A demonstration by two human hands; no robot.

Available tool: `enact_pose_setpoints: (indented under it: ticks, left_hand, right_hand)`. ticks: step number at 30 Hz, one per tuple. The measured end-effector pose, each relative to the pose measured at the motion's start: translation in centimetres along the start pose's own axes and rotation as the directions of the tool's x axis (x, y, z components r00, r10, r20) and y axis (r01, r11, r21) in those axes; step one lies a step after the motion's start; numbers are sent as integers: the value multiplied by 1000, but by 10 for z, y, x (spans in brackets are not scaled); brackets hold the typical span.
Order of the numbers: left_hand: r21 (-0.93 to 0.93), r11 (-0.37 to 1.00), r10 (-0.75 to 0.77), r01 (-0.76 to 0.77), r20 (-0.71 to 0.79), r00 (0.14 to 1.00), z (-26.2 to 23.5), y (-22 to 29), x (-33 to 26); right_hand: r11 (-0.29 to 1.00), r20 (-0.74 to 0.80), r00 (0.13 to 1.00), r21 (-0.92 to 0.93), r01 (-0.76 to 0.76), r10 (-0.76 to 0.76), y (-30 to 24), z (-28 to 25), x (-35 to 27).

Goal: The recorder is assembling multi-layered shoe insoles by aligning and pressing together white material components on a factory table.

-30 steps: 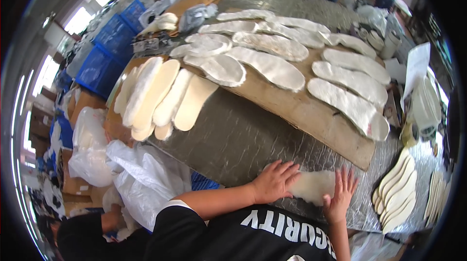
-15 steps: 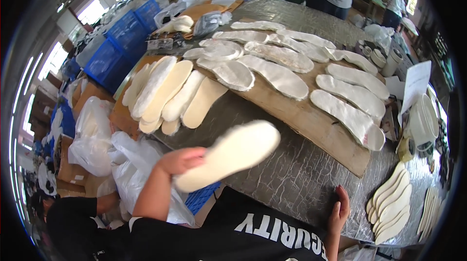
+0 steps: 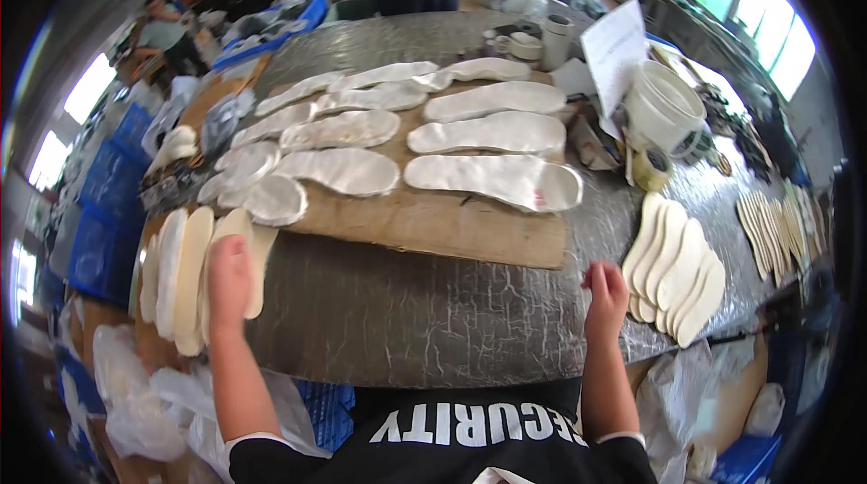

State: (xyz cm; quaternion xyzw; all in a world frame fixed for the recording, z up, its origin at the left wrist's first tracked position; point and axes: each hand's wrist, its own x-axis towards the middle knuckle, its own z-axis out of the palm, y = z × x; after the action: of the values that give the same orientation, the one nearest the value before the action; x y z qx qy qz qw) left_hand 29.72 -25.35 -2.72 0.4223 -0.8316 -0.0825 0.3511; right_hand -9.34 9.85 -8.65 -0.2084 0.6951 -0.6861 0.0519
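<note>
My left hand (image 3: 229, 278) lies flat on the top cream insole of an overlapping row of insoles (image 3: 183, 274) at the table's left edge; I cannot see any finger curled under it. My right hand (image 3: 606, 293) hovers over the silver foil-covered table (image 3: 406, 312), fingers loosely apart and holding nothing. It is just left of a second fanned stack of cream insoles (image 3: 677, 272). Between and beyond my hands a brown cardboard sheet (image 3: 452, 227) carries several white-coated insoles (image 3: 492, 179) laid out in rows.
A white bucket (image 3: 664, 105), a tape roll (image 3: 652, 168), a propped paper sheet (image 3: 614, 46) and cups (image 3: 553, 37) stand at the back right. Blue crates (image 3: 104, 204) and plastic bags (image 3: 135, 394) sit left. More insoles (image 3: 772, 227) lie far right. People stand beyond the table.
My left hand carried a cream insole from the table's front to the left pile and set it down. My right hand lifted off the table edge. The view swung rightward.
</note>
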Motion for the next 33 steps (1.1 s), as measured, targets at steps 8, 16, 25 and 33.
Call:
enact_pose_setpoints:
  ticks: [8,16,25,33]
  left_hand:
    - [-304,769,628,-563,189,755,118,177,-13]
    - [-544,790,400,-282,109,910,132,163,-24]
    - [-701,685,335,-199,61,940,118,171,-59]
    - [-677,586,748,-447,239,619,126,215,-99]
  right_hand:
    - [902,150,987,-432,5,66,-34,45,122]
    - [964,345,909,202,172,-235,-76,34,27]
    - [588,464,879,683,-433,109,-15,-87,-77]
    - [927,-85,923,20,-375,375,15,-117,-89]
